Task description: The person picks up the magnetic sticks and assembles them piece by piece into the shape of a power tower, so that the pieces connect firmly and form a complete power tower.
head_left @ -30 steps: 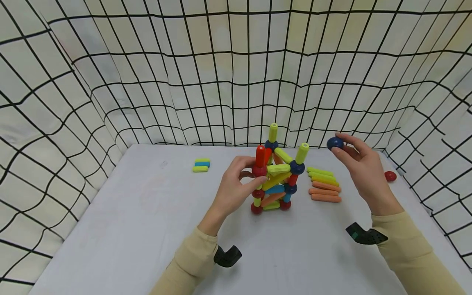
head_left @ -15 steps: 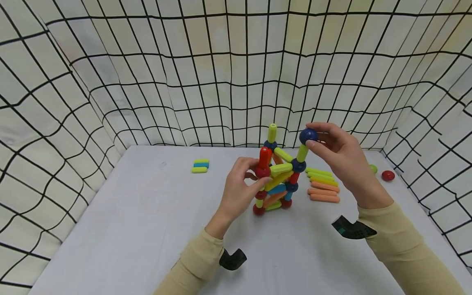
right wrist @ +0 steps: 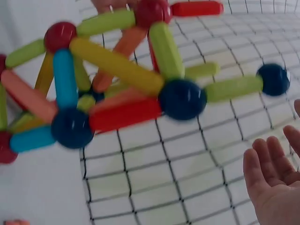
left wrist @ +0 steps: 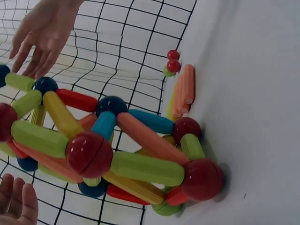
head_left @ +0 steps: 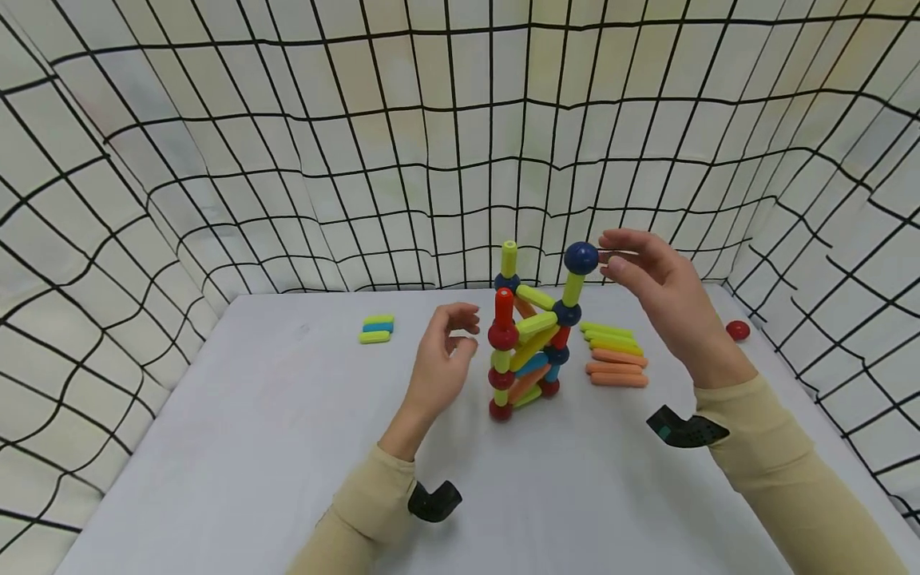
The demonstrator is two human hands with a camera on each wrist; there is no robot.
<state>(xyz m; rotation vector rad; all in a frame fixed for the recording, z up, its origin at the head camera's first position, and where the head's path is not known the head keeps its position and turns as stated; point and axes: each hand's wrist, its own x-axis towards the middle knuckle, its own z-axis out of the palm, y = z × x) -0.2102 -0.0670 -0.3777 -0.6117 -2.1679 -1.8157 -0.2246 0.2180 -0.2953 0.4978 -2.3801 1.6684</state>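
- L hand (head_left: 440,359): ctr of head view, fingers relaxed, grasping nothing, just left of ball-and-rod tower (head_left: 534,348).
- R hand (head_left: 664,303): rt of ctr, fingers loose, nothing gripped, just beside navy ball (head_left: 581,258) atop tower's lime rod (head_left: 573,290).
- Ball-and-rod tower stands ctr, slightly rt, on white tabletop (head_left: 287,439).
- Orange rods (head_left: 618,369) rt of it; red ball (head_left: 737,330) far rt.

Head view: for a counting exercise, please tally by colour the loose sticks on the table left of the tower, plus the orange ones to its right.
Lime sticks: 2
Blue stick: 1
Orange sticks: 3
Total: 6
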